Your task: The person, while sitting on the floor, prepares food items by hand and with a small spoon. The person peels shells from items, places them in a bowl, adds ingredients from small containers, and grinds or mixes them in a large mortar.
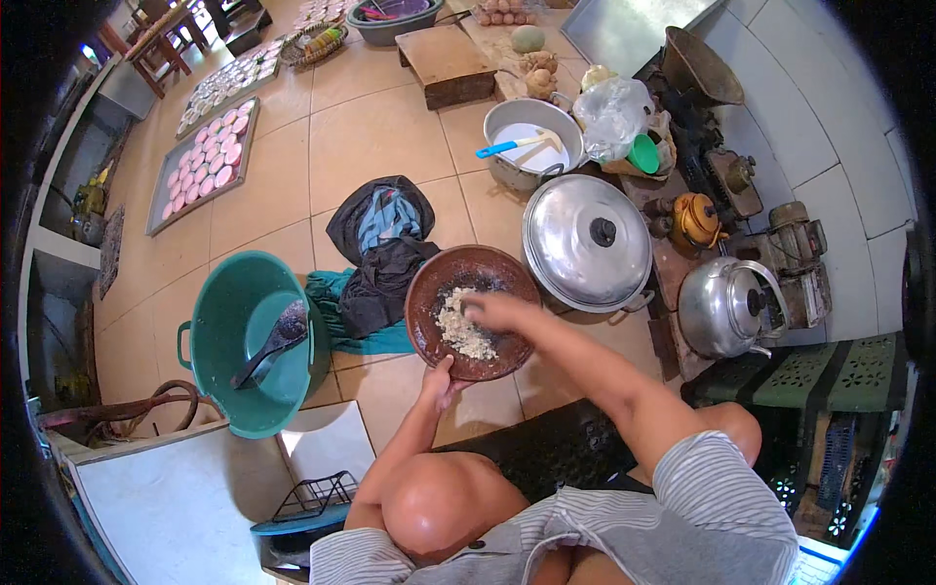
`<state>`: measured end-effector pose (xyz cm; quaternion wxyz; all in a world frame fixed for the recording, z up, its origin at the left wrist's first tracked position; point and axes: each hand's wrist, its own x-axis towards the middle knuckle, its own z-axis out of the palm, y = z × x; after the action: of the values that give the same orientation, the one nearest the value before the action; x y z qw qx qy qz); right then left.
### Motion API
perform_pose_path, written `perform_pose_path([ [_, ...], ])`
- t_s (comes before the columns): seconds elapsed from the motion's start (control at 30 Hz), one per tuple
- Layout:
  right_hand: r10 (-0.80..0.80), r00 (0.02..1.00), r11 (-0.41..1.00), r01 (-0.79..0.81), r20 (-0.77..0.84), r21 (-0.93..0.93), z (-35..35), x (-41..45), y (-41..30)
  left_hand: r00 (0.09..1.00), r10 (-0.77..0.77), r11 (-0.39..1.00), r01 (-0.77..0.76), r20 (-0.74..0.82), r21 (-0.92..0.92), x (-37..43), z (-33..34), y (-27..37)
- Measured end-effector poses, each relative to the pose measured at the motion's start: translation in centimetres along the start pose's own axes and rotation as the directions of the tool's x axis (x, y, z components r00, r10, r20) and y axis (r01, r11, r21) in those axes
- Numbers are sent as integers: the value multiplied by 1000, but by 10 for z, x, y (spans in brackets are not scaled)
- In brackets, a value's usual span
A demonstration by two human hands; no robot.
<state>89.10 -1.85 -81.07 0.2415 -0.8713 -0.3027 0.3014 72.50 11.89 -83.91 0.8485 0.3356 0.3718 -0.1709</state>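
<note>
My left hand [440, 385] grips the near rim of a round, brown, shallow mortar bowl [424, 311], with the thumb over the edge. Inside lies a pale, crumbly mash [468, 338], spread across the middle and near side. My right hand [497, 310] reaches into the bowl from the right, its fingers down at the mash. Something dark shows by its fingertips, too small to tell what it is. Right beside the bowl stands a large lidded aluminium pot [578, 227]. Dark and teal cloths [384, 292] lie bunched on the tiles at the left.
A green plastic tub [212, 314] at left holds a dark ladle [272, 344]. Beyond the lidded pot is an open pot [504, 164] with white contents and a blue-handled spatula [512, 145]. A kettle [720, 307] stands right. Trays of pink-filled cups [157, 212] lie far left.
</note>
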Motion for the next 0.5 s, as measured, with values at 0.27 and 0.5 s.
perform_pose_path([
  [0.27,169,984,889,-174,-51,-423,57,-39,-65,996,38,998,-43,-85,-53,-8,-29,-6],
  [0.5,97,994,939,-107,46,328,0,-3,-34,1000,10,993,-9,1,-117,-1,-7,-3],
])
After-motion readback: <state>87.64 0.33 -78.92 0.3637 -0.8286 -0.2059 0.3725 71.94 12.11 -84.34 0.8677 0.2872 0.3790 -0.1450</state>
